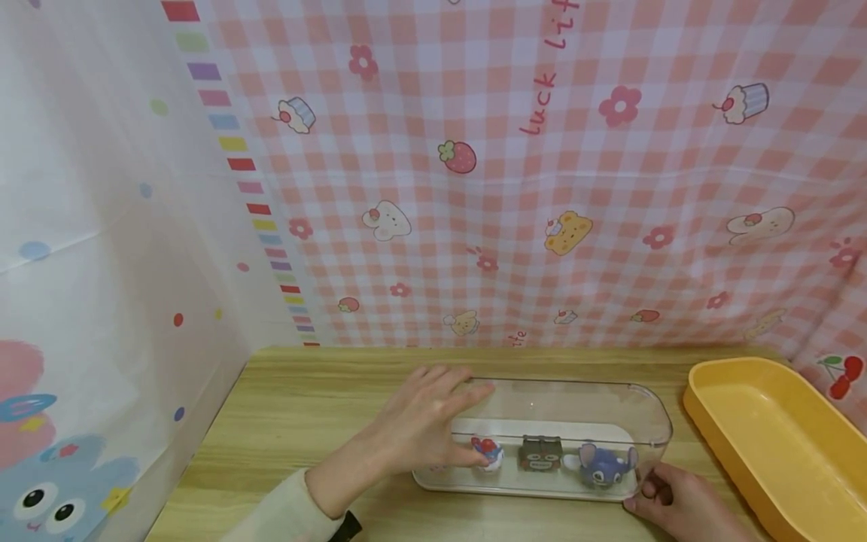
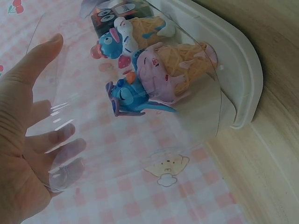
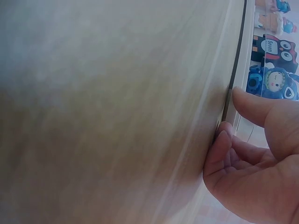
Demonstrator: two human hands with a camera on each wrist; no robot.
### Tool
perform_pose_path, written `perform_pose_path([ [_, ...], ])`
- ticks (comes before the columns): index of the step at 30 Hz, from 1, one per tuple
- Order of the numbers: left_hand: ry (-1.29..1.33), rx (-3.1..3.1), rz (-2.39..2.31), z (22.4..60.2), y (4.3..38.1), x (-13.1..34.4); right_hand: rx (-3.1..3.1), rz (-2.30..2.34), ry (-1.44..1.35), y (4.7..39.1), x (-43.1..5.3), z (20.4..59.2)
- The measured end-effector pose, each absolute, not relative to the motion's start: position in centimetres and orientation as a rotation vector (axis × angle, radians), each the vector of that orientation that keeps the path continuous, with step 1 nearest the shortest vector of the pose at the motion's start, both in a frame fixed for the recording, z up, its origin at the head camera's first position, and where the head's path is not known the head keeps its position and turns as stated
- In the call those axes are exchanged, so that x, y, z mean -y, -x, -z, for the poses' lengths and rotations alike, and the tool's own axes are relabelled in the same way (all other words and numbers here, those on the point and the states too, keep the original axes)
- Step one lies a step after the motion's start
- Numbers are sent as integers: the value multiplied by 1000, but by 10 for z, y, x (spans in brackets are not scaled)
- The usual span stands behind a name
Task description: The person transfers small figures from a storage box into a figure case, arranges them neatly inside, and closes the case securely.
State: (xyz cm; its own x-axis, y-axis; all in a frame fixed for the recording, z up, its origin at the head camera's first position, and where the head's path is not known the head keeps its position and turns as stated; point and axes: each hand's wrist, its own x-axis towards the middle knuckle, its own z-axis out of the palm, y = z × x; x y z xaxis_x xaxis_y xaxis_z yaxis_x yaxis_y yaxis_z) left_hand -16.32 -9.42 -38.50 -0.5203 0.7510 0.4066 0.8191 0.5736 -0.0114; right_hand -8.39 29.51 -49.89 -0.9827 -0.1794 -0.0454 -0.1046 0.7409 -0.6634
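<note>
A long display box has a clear plastic cover [image 1: 555,403] over a white base [image 1: 542,490]. My left hand [image 1: 427,418] straddles the cover's left end, thumb towards the front and fingers towards the back; in the left wrist view some fingertips [image 2: 67,135] show through the plastic. My right hand [image 1: 687,503] pinches the base's front right corner, thumb above and curled fingers below. Inside are a blue eared figurine [image 1: 604,468], a dark owl-faced block [image 1: 541,455], a small red-and-white figurine [image 1: 489,452] and cone-shaped figurines, including a pink one [image 2: 159,77].
A yellow tray [image 1: 759,399] stands to the right of the box on the wood-grain table [image 1: 298,399]. Behind the table hangs a pink checked cloth [image 1: 528,188], with a white printed cloth [image 1: 122,248] on the left.
</note>
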Motion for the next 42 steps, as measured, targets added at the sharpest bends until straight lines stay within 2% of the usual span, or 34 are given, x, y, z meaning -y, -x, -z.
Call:
perform_pose_path([
  [27, 1286, 2467, 214, 387, 162, 92, -2880, 1046, 312, 83, -297, 503],
  [36, 1278, 2448, 182, 393, 162, 91, -2785, 1056, 213, 86, -297, 499],
  [42, 1268, 2473, 172, 394, 160, 92, -2794, 1067, 252, 85, -297, 500],
])
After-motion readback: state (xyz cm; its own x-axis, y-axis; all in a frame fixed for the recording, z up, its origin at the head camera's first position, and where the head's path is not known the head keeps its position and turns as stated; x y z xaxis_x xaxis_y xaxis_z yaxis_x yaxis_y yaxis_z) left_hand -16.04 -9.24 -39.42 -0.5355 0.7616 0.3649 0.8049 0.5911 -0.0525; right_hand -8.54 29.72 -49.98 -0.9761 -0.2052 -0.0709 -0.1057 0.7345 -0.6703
